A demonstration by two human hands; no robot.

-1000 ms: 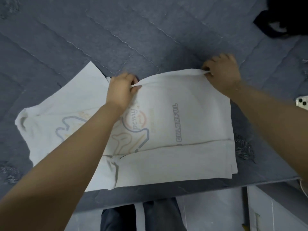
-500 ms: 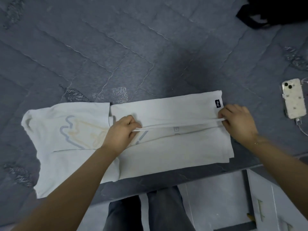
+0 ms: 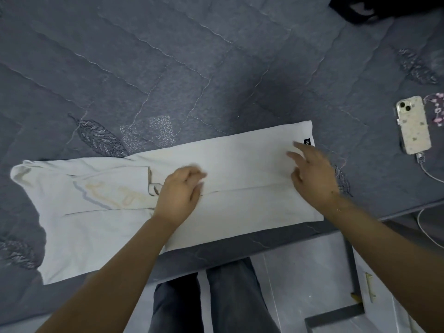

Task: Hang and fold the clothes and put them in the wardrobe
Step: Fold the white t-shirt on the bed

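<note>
White T-shirt [image 3: 240, 169] lies on a dark grey quilted bed [image 3: 168, 68], close to the bed's near edge, stretched as a long band from 9 o'clock to 3 o'clock in the head view. Its right half is folded over on itself into a flat rectangle, with a small black label [image 3: 308, 142] at the far right corner. Its left part shows a faded blue and orange print.

Half a second ago both hands pinched the folded edge and were drawing it toward the person; now that edge is laid down and both hands have let go. The left hand [image 3: 179, 195] rests on the middle of the shirt at the fold line, its fingers loosely bent and blurred, grasping nothing. The right hand [image 3: 312, 174] lies over the right end of the folded part, fingers spread and released, holding nothing.

A phone [image 3: 413, 124] in a pale patterned case lies on the bed at 3 o'clock, well apart from the shirt, with a white cable [image 3: 430, 171] plugged into its near end. A black garment [image 3: 384, 8] sits at 1 o'clock by the frame's top edge. The person's dark trousers [image 3: 216, 296] show at 6 o'clock, over a pale floor.
</note>
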